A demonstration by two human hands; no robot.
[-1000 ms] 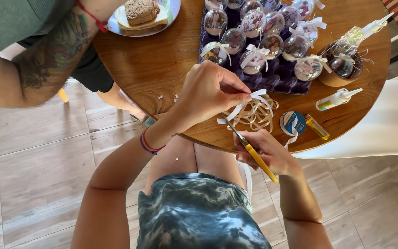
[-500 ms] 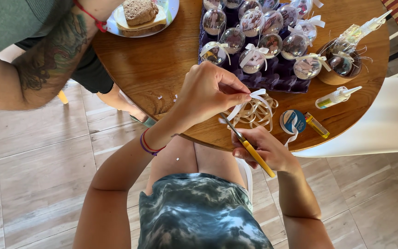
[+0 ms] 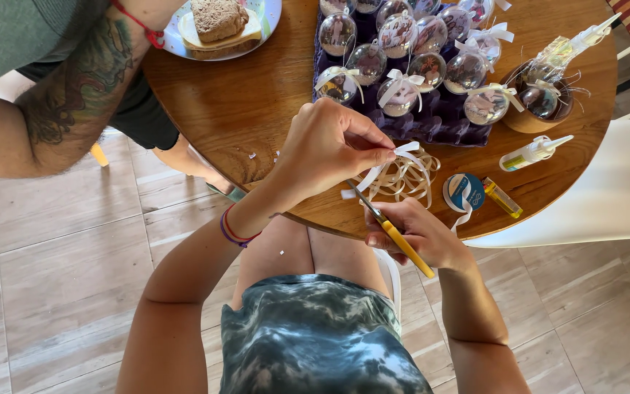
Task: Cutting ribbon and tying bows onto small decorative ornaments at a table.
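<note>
A round wooden table with a warm brown, glossy top fills the upper part of the head view, set on a floor of large pale, wood-patterned tiles. At the table's near edge the left hand is closed in a pinch on a white ribbon, whose loose loops lie on the wood just beyond the fingertips. The right hand is wrapped around yellow-handled scissors just off the table's edge, the blades pointing up toward the ribbon; whether the blades are apart cannot be told.

Just right of the ribbon loops lies a blue spool with a small yellow tube beside it, and farther along the right side a white glue bottle rests on its side. At the table's far side a purple tray carries clear balls tied with white bows (several rows of them). At the far left edge sits a plate with bread on it, and another person's tattooed arm reaches past it. Tiny white scraps dot the wood near the left hand. A white chair stands to the table's right.
</note>
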